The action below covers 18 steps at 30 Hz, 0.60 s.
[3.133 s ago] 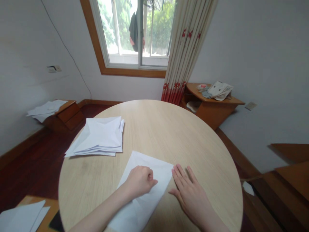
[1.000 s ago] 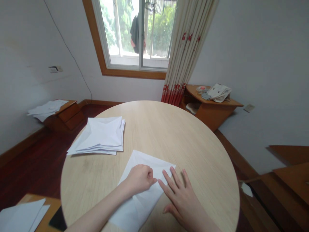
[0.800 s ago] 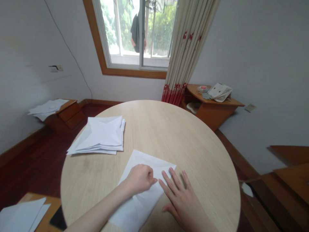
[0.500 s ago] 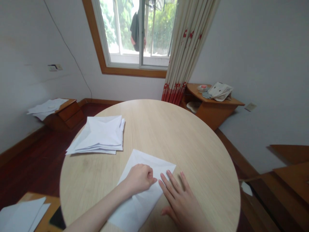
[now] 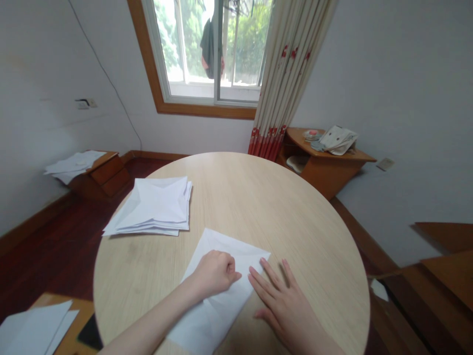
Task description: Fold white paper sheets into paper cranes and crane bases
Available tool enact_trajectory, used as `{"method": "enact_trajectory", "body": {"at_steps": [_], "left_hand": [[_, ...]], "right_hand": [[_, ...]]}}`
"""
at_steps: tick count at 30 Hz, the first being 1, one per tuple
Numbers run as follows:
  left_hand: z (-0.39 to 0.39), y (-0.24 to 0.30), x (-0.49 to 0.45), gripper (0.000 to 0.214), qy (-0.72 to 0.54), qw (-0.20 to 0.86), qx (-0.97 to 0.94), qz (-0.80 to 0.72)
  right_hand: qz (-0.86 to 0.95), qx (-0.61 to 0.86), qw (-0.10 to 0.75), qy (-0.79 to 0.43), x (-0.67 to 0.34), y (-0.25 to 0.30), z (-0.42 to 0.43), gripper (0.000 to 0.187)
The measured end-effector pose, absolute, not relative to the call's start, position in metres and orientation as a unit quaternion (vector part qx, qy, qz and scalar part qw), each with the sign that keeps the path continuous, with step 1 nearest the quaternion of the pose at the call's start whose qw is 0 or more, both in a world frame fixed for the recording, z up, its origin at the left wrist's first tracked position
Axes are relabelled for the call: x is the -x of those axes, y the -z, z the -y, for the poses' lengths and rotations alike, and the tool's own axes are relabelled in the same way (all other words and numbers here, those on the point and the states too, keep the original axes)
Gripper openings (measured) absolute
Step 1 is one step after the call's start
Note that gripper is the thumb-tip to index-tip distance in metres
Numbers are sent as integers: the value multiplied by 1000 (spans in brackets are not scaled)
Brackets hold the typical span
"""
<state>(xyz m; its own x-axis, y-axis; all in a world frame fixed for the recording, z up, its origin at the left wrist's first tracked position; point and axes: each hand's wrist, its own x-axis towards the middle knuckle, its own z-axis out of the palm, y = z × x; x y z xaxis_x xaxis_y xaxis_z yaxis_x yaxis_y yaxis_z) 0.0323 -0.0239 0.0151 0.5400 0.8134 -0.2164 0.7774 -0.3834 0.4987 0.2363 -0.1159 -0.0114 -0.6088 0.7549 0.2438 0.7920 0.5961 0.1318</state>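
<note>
A folded white paper sheet [image 5: 209, 328] lies slantwise on the round wooden table, with creases across it. My left hand [image 5: 216, 270] rests on it as a fist, fingers curled in and thumb pointing right; I see nothing held in it. Over the sheet's right edge, my right hand [image 5: 283, 298] is spread flat, palm down, its fingertips at the paper's right corner and the thumb apart. Farther back on the left is a stack of folded white papers [image 5: 160, 199], its layers slightly uneven.
The round table [image 5: 295, 217] has a curved edge all round. A side table at lower left bears white sheets [image 5: 33, 328]. By the left wall stands a small drawer cabinet [image 5: 111, 175] with papers on top. A corner shelf [image 5: 325, 172] holds a cloth bag [image 5: 339, 140] beside the curtain.
My right hand has slid a little to the right, away from my left fist and toward the sheet's right edge. The fist and paper have stayed nearly in place.
</note>
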Motion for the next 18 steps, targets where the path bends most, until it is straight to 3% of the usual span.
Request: {"method": "enact_trajectory", "body": {"at_steps": [10, 18], "left_hand": [[23, -13, -32, 21, -26, 289, -826, -483], [22, -14, -32, 21, -19, 291, -824, -485]], "right_hand": [[884, 459, 88, 30, -266, 20, 104, 49], [854, 511, 80, 57, -288, 22, 87, 40]]}}
